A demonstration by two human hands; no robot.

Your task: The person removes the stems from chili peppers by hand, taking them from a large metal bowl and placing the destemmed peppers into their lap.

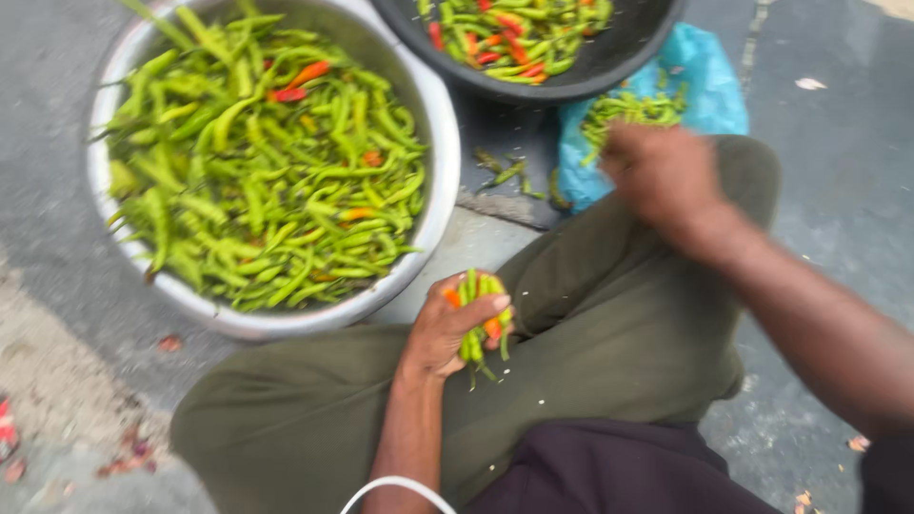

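Person sits cross-legged on grey paved ground (838,190) w/ cracks, leaf bits and dirt at 7–8 o'clock; left hand (447,328), near centre on the olive trouser leg (609,324), is clenched round a bunch of chillies (481,319) (mostly green, a couple orange). Right hand (662,176) at 1 o'clock is blurred, over the blue plastic bag (709,81) holding more green chillies — can't tell its grip. Big steel bowl (440,152) of green chillies at 10–11 o'clock, dark basin (609,71) w/ mixed red and green ones at 12, the two just beside each other.
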